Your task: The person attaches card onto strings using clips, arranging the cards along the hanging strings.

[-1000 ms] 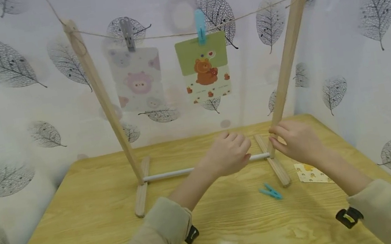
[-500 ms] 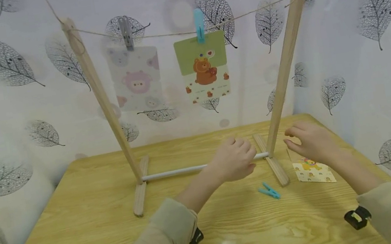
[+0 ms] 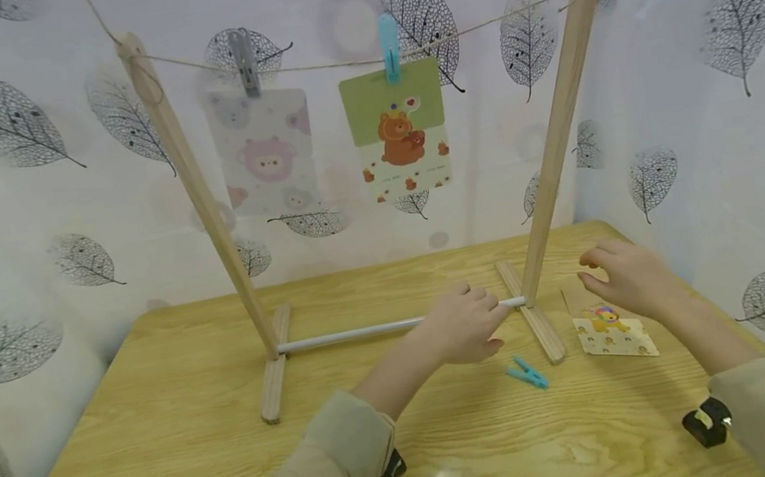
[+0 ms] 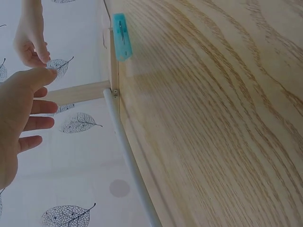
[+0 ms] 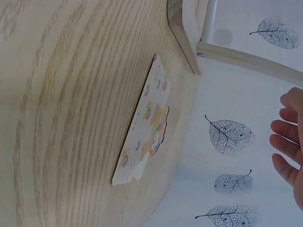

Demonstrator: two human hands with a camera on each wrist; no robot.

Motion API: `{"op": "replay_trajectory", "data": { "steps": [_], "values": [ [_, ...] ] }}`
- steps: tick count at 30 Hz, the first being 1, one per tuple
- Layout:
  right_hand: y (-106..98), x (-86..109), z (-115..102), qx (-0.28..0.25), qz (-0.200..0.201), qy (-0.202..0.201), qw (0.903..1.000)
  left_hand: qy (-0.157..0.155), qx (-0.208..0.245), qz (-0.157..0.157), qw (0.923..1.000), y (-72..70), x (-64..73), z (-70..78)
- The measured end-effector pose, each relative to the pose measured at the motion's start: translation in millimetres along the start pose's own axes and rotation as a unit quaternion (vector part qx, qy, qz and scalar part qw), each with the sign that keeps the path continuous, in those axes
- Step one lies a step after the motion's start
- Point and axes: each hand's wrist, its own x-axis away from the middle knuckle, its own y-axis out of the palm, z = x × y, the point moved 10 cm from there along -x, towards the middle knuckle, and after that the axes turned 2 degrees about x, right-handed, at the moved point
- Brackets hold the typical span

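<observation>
My left hand (image 3: 458, 326) hovers in front of the white crossbar (image 3: 352, 334), its fingers loosely bent and holding nothing. In the left wrist view that hand (image 4: 21, 113) has its fingers apart. On the table just right of it lies a blue clothespin (image 3: 526, 373). My right hand (image 3: 626, 276), also holding nothing, is above a yellow card (image 3: 613, 338) printed with a lion; in the right wrist view the card (image 5: 147, 127) lies flat on the table, apart from the fingers (image 5: 284, 135).
A wooden stand with a left post (image 3: 197, 192) and a right post (image 3: 559, 129) carries a string (image 3: 327, 67). From it hang a pink card (image 3: 266, 157) on a grey clothespin (image 3: 245, 63) and a green bear card (image 3: 399, 129) on a blue clothespin (image 3: 389, 48).
My right hand has moved off the right post, to the right over the yellow card, uncovering more of it. My left hand has come slightly down and right.
</observation>
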Motion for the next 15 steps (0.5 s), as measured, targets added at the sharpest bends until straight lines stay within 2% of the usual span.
{"op": "replay_trajectory", "data": {
  "steps": [3, 6, 15],
  "values": [
    [9, 3.7, 13, -0.001, -0.035, 0.03, 0.9989, 0.006, 0.015, -0.011, 0.9998, 7.7, -2.9, 3.4],
    [18, 7.4, 26, 0.001, -0.067, 0.054, 0.9963, 0.01, 0.034, -0.035, 0.9987, 16.8, -5.6, 7.4],
    [35, 18.9, 49, -0.005, -0.121, 0.097, 0.988, 0.011, 0.076, -0.093, 0.9927, 36.8, -10.0, 19.9]
  ]
}}
